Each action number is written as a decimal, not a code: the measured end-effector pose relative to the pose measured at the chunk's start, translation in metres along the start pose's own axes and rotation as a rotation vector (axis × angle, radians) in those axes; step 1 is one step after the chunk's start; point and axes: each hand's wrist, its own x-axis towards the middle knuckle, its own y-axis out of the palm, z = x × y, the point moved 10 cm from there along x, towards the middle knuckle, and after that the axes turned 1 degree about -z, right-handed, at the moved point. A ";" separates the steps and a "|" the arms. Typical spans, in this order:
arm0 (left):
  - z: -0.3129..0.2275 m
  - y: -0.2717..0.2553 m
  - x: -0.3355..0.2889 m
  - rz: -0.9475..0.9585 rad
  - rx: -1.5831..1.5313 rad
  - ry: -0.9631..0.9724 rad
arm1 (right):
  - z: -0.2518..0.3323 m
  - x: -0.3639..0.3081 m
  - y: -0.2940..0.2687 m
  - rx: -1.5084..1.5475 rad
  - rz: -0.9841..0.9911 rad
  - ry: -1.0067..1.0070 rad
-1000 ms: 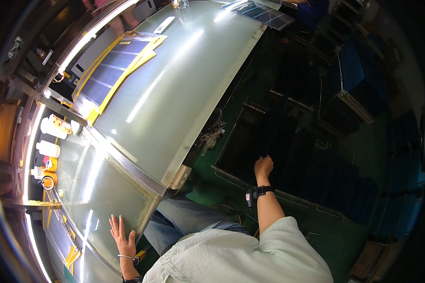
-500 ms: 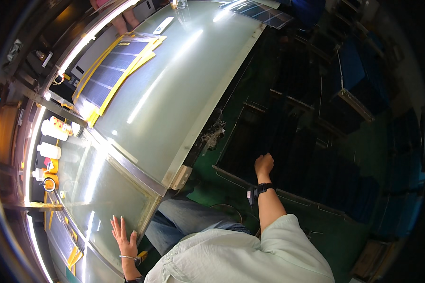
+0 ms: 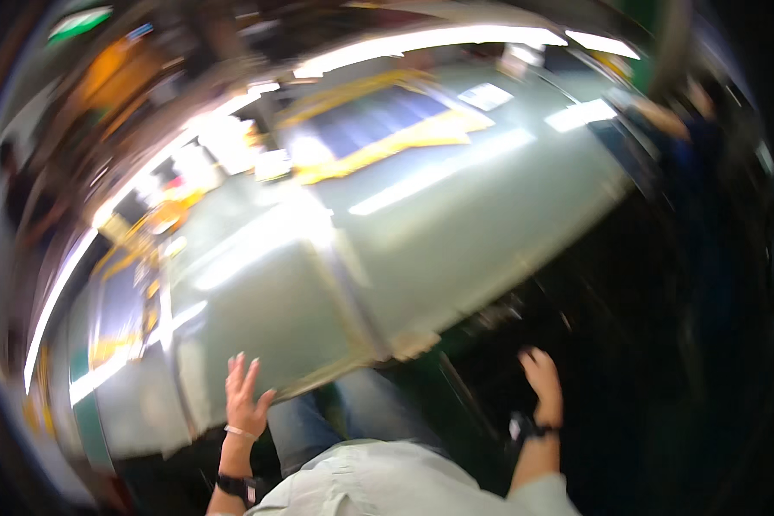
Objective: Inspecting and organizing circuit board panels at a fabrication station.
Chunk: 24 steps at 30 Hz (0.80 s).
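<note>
My left hand (image 3: 247, 397) is open, its fingers spread and pointing away from me at the near edge of a pale glass-topped table (image 3: 267, 322). Whether the palm touches the top, I cannot tell. Off to the right, my right hand (image 3: 542, 378) hangs over a dark area beyond the table's edge. Its fingers are loosely stretched, and nothing shows in them, though motion blurs them. Dark blue sheets with yellow borders (image 3: 378, 125) lie on the far part of the table, away from both hands.
White bottles (image 3: 198, 168) and an orange roll (image 3: 168, 213) stand along the back. Another yellow-edged sheet (image 3: 120, 301) lies at the left. A person (image 3: 701, 138) at the far right reaches over the table. Bright light tubes (image 3: 430, 39) run above the back edge.
My view has swung, blurring the scene. My right hand has left the dark rack, and its fingers have loosened. The left hand stays spread by the table edge. A person now shows at the far right.
</note>
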 end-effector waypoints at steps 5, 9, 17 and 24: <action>0.046 -0.012 -0.057 -0.185 0.140 -0.264 | 0.172 -0.001 -0.071 0.315 0.199 -0.425; 0.152 -0.044 -0.117 -0.265 0.277 -0.521 | 0.425 -0.110 -0.104 -0.325 0.292 -1.220; 0.321 -0.107 -0.181 -0.299 0.299 -1.142 | 0.701 -0.225 -0.006 -0.431 0.526 -1.542; 0.328 -0.106 -0.170 -0.643 0.357 -1.125 | 0.891 -0.218 0.269 -0.037 0.471 -1.886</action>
